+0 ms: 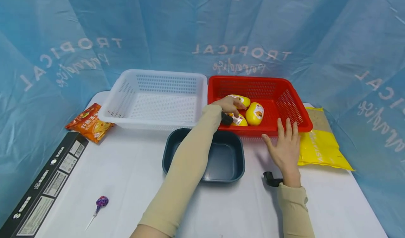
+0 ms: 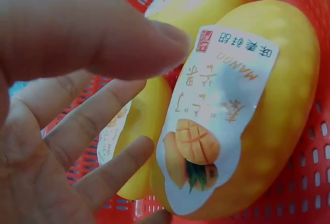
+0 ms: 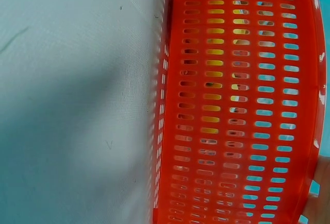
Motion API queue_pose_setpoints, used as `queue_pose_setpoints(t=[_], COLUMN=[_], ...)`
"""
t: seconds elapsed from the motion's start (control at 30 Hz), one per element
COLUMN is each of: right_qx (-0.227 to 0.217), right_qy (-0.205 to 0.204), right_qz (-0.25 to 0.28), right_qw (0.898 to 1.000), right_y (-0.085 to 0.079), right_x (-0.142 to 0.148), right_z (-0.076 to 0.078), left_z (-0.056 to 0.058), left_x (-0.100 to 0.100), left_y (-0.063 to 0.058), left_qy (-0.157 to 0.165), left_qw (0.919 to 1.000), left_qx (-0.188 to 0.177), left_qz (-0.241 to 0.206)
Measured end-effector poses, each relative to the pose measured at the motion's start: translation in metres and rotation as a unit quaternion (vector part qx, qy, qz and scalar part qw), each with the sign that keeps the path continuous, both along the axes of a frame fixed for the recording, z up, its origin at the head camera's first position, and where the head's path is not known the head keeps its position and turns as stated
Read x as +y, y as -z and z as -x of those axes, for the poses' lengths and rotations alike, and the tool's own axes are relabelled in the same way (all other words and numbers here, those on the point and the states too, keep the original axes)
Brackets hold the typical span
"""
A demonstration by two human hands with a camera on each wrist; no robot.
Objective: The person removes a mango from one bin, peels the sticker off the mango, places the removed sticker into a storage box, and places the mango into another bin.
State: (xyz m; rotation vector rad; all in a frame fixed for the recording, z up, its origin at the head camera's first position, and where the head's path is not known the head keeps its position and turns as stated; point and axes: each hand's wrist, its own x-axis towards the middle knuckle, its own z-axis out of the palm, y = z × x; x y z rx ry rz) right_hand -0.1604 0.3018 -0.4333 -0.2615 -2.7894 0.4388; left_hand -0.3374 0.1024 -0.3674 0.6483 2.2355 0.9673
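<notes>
Three yellow toy-like mangoes with white labels lie in the red basket: one at the back, one at the right, one at the front. My left hand reaches into the basket over the left mangoes. In the left wrist view its thumb and fingers are spread beside a large labelled mango, gripping nothing. My right hand has its fingers straight at the basket's front rim; whether they touch is unclear. Only a sliver of that hand shows in the right wrist view, outside the perforated basket wall.
A white basket adjoins the red one. A dark blue tray sits in front, under the left forearm. An orange snack packet, long black box and purple lollipop lie left; a yellow bag lies right.
</notes>
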Motion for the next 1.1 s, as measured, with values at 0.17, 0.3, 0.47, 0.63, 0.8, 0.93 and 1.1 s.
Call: queue_pose_setpoints(t=[0.17,0.3,0.47,0.63,0.8,0.93,1.1], right_qx=[0.005,0.004,0.004,0.005,0.007,0.006,0.009], right_qy=[-0.002,-0.003,-0.004,-0.007,-0.007,-0.008,-0.007], right_qz=[-0.001,-0.001,-0.003,0.0,0.002,0.003,0.003], right_qw=[1.0,1.0,1.0,1.0,1.0,1.0,1.0], right_y=[-0.001,0.0,0.002,0.002,0.003,0.003,0.004], right_x=[0.0,0.0,0.001,0.0,0.001,0.002,0.003], right_z=[-0.002,-0.003,-0.003,-0.002,0.0,0.0,0.001], left_z=[0.004,0.008,0.012,0.01,0.005,0.005,0.005], left_x=[0.002,0.004,0.006,0.006,0.004,0.003,0.005], left_y=[0.005,0.011,0.019,0.021,0.014,0.011,0.011], left_qy=[-0.003,-0.002,0.006,0.012,0.008,0.018,0.028], left_qw=[0.9996,0.999,0.9984,0.9977,0.996,0.9954,0.9969], left_qx=[-0.028,-0.045,-0.052,-0.052,-0.082,-0.084,-0.059], left_qz=[0.007,0.005,0.022,0.041,0.033,0.042,0.043])
